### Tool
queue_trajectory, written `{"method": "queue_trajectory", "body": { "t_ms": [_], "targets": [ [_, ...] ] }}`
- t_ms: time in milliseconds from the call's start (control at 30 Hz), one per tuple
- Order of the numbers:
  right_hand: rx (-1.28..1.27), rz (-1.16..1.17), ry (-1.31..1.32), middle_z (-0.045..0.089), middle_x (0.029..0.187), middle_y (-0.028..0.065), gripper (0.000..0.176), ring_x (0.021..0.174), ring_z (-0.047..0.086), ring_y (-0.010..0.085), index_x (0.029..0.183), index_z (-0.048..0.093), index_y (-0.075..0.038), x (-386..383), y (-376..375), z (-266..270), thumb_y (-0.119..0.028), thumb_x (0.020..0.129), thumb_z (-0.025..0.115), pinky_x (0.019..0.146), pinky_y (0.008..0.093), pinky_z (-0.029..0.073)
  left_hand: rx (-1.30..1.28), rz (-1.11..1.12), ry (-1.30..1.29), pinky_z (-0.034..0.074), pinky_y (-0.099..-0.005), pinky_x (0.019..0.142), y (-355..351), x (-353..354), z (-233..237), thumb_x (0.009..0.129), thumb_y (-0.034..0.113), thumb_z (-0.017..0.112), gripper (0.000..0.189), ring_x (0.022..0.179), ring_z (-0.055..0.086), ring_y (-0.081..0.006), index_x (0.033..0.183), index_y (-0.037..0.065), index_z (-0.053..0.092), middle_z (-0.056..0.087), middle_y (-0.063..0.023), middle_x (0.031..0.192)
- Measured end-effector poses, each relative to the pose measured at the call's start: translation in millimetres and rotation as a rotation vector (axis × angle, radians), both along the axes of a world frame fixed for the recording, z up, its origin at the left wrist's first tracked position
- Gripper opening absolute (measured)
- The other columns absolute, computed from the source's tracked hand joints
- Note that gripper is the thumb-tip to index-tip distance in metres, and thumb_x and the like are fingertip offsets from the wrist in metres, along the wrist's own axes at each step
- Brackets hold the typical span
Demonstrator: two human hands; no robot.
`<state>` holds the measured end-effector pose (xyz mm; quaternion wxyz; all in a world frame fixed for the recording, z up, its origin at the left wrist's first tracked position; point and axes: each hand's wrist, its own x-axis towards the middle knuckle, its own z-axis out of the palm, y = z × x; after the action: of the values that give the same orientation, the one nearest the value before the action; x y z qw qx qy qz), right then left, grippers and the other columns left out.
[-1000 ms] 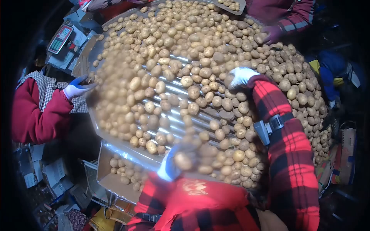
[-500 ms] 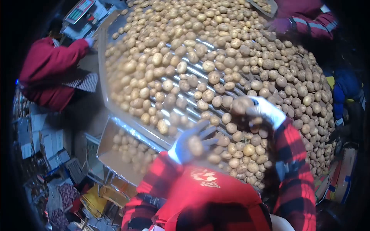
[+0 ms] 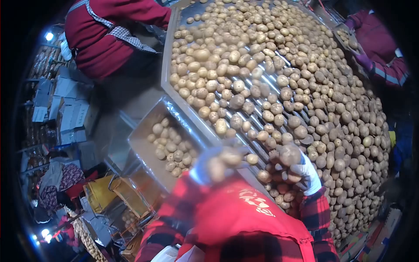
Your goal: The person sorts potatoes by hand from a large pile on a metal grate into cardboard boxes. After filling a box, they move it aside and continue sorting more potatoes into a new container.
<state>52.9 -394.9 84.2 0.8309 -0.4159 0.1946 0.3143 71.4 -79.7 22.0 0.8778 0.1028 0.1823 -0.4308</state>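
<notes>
Blurred by motion, my left hand (image 3: pixel 201 169) in a pale glove is closed around potatoes (image 3: pixel 216 168), close to the right side of a bin. My right hand (image 3: pixel 309 175), in a white glove, grips a large brownish potato (image 3: pixel 290 154) over the pile. More potatoes lie directly beneath its fingers, partly hidden. Between and beyond my hands, potatoes (image 3: pixel 237 101) are spread across a slatted metal sorting table (image 3: pixel 261 114). The bin (image 3: pixel 144 146) at the table's near left edge has a plastic-wrapped rim and a heap of smaller potatoes (image 3: pixel 173 146) inside.
A person in a red jacket (image 3: pixel 109 39) stands at the table's left side. Another person (image 3: pixel 377 48) at the far right has a purple-gloved hand by a scoop-like tray (image 3: pixel 348 38). Cardboard boxes (image 3: pixel 72 111) and a yellow crate (image 3: pixel 99 192) stand at the left.
My left hand has gone from spread fingers to closed around potatoes, nearer the bin. My right hand still holds a potato, now lower. The view has swung leftward.
</notes>
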Motion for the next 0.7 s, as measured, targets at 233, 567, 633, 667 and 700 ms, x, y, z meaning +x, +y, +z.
{"method": "queue_trajectory", "body": {
  "t_ms": [233,567,633,667,700],
  "targets": [
    [-0.166,0.015,-0.034,0.06,0.133,0.0112,0.077,0.111,0.063,0.0183,0.15,0.038,-0.002,-12,83,13,-0.022,0.085,0.074,0.088,0.0317,0.055,1.241,0.421,-0.528,0.045,-0.037,0.109,97,-10,29,0.105,0.02,0.05,0.049,0.128,0.055,-0.025,0.149,0.001,0.038,0.05,-0.0135,0.145],
    [-1.785,0.289,-0.185,0.056,0.139,0.0238,0.074,0.129,0.054,0.0393,0.145,0.048,-0.004,57,-9,-48,-0.033,0.081,0.07,0.109,0.0463,0.043,0.297,0.091,0.094,0.057,-0.0461,0.088,28,-50,7,0.099,0.034,0.059,0.037,0.116,0.061,-0.0334,0.128,0.011,0.058,0.062,-0.0141,0.129],
    [-1.734,0.654,-0.142,0.068,0.122,0.0221,0.064,0.114,0.064,0.0374,0.138,0.058,-0.009,88,-41,-78,-0.033,0.08,0.072,0.097,0.044,0.052,0.486,0.069,-0.131,0.056,-0.0469,0.088,16,-54,-11,0.098,0.035,0.061,0.033,0.113,0.063,-0.0334,0.12,0.011,0.06,0.066,-0.0123,0.123],
    [-1.591,0.573,-0.203,0.07,0.115,0.0191,0.059,0.106,0.067,0.0339,0.135,0.061,-0.009,93,-52,-80,-0.031,0.081,0.071,0.09,0.0414,0.054,0.452,0.034,-0.17,0.056,-0.0475,0.089,13,-51,-14,0.098,0.036,0.062,0.034,0.113,0.063,-0.0327,0.12,0.011,0.06,0.066,-0.0121,0.122],
    [-1.45,0.491,-0.251,0.072,0.108,0.0161,0.054,0.098,0.069,0.0304,0.132,0.063,-0.008,92,-62,-82,-0.028,0.083,0.071,0.084,0.0388,0.056,0.414,-0.008,-0.205,0.055,-0.048,0.09,12,-50,-19,0.097,0.036,0.062,0.035,0.114,0.063,-0.032,0.121,0.01,0.06,0.066,-0.0119,0.121]
  ]
}}
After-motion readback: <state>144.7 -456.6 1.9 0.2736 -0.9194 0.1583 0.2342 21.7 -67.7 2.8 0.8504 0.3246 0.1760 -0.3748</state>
